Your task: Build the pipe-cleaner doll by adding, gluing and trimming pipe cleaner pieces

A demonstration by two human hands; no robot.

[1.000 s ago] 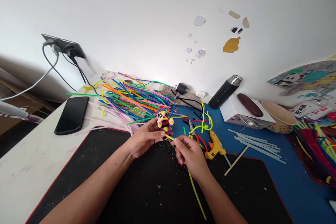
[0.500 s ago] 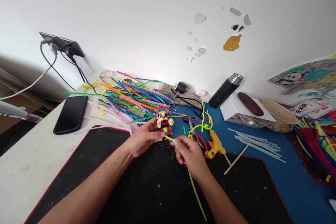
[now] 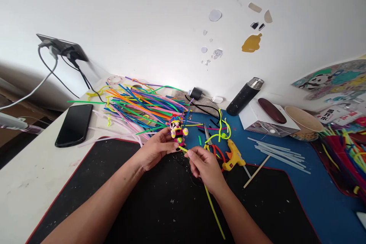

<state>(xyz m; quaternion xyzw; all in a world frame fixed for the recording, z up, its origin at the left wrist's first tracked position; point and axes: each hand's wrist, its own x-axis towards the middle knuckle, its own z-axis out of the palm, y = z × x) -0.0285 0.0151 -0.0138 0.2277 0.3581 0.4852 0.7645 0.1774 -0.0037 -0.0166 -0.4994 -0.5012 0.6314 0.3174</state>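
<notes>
My left hand [image 3: 156, 148] is closed round a small, colourful pipe-cleaner figure [image 3: 177, 129], held upright above the black mat [image 3: 114, 198]. My right hand [image 3: 204, 166] pinches a long yellow pipe cleaner [image 3: 213, 209] near its top end, which meets the bottom of the figure. The rest of that yellow strand trails down under my right wrist across the mat.
A heap of many-coloured pipe cleaners [image 3: 140, 106] lies behind my hands. A black phone [image 3: 74, 124] rests at the left. Scissors [image 3: 211, 143], a yellow glue gun [image 3: 233, 154], glue sticks [image 3: 278, 152], a black flask [image 3: 244, 97] and a white box [image 3: 265, 120] sit at the right.
Both hands and the figure keep their grip and have hardly moved; the view has shifted slightly.
</notes>
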